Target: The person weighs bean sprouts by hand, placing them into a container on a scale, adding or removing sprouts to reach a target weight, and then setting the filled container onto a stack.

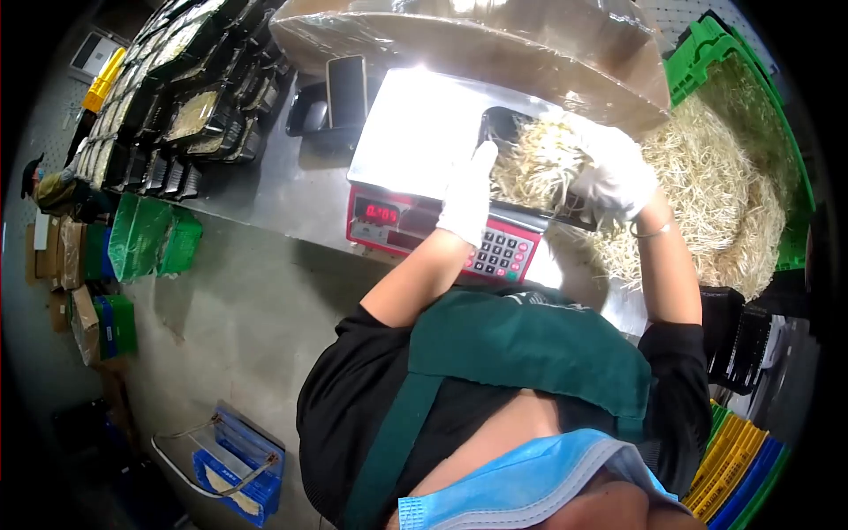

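A digital scale (397,132) with a white top and a red front panel stands on the metal table, its red display lit. On its right side lies a black tray (502,124) with pale bean sprouts (539,163) in it. My left hand (471,194), in a white glove, rests at the tray's left edge, its fingers pointing forward. My right hand (614,172), also gloved, is closed on sprouts at the tray's right side. A large heap of sprouts (707,185) spills from a green crate (768,115) beside my right forearm.
Stacked black trays (190,97) fill the table's left end. A phone (346,93) leans in a small black tray behind the scale. A plastic-wrapped box (477,53) stands at the back. Green baskets (159,234) and a blue container (238,468) are on the floor.
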Available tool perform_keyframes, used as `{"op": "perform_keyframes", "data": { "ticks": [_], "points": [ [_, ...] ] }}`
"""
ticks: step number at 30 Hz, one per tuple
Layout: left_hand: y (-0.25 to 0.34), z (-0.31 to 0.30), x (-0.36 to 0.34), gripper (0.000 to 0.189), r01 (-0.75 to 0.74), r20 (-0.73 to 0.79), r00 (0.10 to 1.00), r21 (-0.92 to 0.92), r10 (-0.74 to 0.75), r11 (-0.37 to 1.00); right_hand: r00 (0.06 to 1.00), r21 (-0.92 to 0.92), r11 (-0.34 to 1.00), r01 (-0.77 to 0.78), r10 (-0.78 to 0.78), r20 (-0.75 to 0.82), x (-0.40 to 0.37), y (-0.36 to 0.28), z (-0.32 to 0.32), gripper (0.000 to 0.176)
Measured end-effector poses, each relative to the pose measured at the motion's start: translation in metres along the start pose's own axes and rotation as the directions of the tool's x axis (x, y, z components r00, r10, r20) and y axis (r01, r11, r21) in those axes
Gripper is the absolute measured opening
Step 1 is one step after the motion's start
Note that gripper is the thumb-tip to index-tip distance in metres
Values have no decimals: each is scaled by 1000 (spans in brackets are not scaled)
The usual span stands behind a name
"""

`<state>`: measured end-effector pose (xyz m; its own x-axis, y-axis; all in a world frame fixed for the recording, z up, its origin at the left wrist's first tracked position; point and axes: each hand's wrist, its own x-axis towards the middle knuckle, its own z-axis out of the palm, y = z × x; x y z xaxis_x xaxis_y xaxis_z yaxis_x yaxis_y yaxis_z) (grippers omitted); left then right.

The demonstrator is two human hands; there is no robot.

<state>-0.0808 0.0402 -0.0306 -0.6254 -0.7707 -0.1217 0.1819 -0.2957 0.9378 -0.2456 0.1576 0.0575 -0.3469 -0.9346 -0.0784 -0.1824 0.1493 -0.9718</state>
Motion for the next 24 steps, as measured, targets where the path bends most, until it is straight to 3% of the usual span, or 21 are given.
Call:
{"op": "perform_keyframes", "data": {
  "ticks": [2,3,4,5,6,7,8,10,11,12,13,14,15,16,17,18,20,24],
  "points": [
    [11,1,-2,52,-39,-14,999,-12,39,999,993,436,898,-56,94,-66,-12,-9,-18,38],
    [34,5,-12,47,-8,-30,1000,10,8,1000,944,-398,870,291,-328,-27,-18,-6,-32,39],
    [34,3,-10,41,-32,-28,999,-38,30,999,919,-546,773,324,-393,-12,-27,-7,-44,38],
    [36,1,-10,26,-9,-84,996,-71,3,997,958,-202,943,266,-282,-56,-37,-10,-54,37],
    [27,-7,-2,24,-38,-121,993,-195,15,980,984,177,968,175,-167,-62,-50,-15,-62,36],
    [42,-6,-9,22,-52,-103,994,-201,32,978,985,713,701,-12,130,-112,-61,-24,-65,34],
    [41,-14,-6,25,-51,-90,995,-196,34,979,979,712,702,-3,146,-140,-72,-18,-72,34],
    [38,-27,1,28,5,-94,995,-233,-28,973,977,523,849,75,42,-209,-95,5,-84,34],
    [35,-33,2,27,9,-41,999,-300,-22,954,925,727,673,-138,349,-148,-99,16,-100,46],
    [36,-35,2,26,49,-96,992,-299,-81,953,917,734,663,-149,370,-148,-103,44,-115,46],
    [35,-37,2,26,45,-106,991,-281,-77,959,884,307,885,-352,421,-201,-107,84,-125,56],
    [33,-40,2,26,39,-119,990,-261,-73,964,861,-197,849,-490,437,-259,-110,121,-130,66],
    [30,-43,2,26,35,-105,992,-253,-63,967,855,-190,842,-504,456,-246,-111,152,-132,66],
    [28,-45,2,26,28,-93,994,-246,-52,969,924,-593,711,-378,258,-281,-110,178,-132,79],
    [29,-44,1,27,28,-97,994,-242,-53,970,976,-884,417,-214,50,-213,-110,193,-132,93],
    [33,-40,-4,28,41,-135,988,-247,-76,968,978,-883,422,-206,59,-200,-110,191,-131,93],
    [32,-42,-5,30,46,-166,982,-252,-90,967,944,-889,404,-216,-146,-295,-114,167,-123,111],
    [33,-38,-10,34,31,-191,978,-255,-81,966,954,-849,497,-178,-124,-272,-125,136,-130,112]
  ]
}}
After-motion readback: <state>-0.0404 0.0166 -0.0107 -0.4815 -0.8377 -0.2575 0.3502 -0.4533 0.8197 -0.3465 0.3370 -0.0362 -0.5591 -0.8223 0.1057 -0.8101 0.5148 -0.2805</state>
